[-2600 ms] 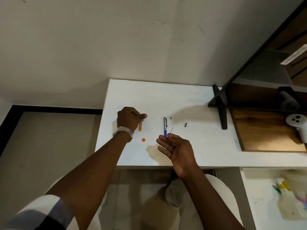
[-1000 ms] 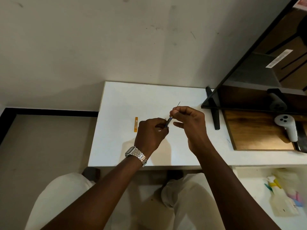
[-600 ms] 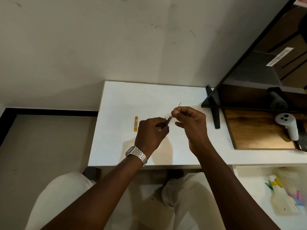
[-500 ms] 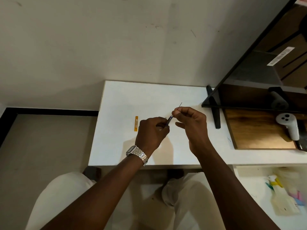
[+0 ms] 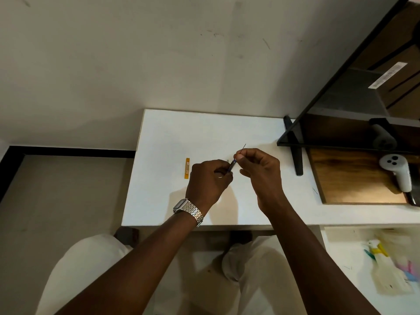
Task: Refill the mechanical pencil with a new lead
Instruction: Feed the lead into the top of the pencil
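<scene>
My left hand (image 5: 208, 178) is closed around the blue mechanical pencil (image 5: 232, 165), and only its upper end sticks out past my fingers, tilted up to the right. Just to its right, my right hand (image 5: 261, 176) pinches a thin dark lead (image 5: 243, 146) between thumb and forefinger. The lead slants up to the right, and its lower end sits at the pencil's open end. Both hands hover over the middle of the white table (image 5: 172, 137). An orange lead case (image 5: 187, 168) lies on the table to the left of my left hand.
A black monitor (image 5: 354, 87) leans over the table's right side, with its stand foot (image 5: 295, 153) close to my right hand. A wooden board (image 5: 354, 178) with a white controller (image 5: 397, 171) lies further right. The table's left edge drops to the floor.
Since 2.6 s ago, both hands left the tabletop, picking up the pencil and lead and bringing them together. Over the last second they have barely moved; less lead shows above my fingers.
</scene>
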Tool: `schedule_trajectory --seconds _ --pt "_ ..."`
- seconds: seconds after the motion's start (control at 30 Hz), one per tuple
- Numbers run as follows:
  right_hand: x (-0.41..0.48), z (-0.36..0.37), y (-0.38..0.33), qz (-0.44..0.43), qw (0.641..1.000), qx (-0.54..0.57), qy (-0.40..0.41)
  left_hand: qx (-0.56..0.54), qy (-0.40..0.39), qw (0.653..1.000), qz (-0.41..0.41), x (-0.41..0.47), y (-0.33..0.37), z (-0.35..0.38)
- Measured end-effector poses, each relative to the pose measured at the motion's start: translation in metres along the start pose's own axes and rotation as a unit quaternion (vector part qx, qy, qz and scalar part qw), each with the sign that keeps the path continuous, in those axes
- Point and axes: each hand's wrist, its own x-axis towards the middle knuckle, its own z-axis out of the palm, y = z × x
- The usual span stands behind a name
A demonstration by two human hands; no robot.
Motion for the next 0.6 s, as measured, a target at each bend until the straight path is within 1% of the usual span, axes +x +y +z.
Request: schedule_trajectory --seconds 0.2,0.47,0.53,0.6 --pt "0.000 -0.003 0.008 -0.027 1.000 -0.013 -0.004 -0.004 -0.002 1.000 -0.007 -0.001 -0.002 -0.001" --pt "-0.001 -0.004 0.010 -0.021 1.000 0.002 -0.014 -0.014 0.000 1.000 -0.004 0.000 0.001 0.000" --pt "0.002 -0.008 0.011 -0.017 1.000 0.006 -0.003 -0.016 0.003 1.000 -0.006 0.000 0.000 -0.001" --pt "0.009 -0.015 0.013 -0.007 0.999 0.027 0.027 -0.024 0.006 1.000 -0.014 -0.001 -0.003 -0.002"
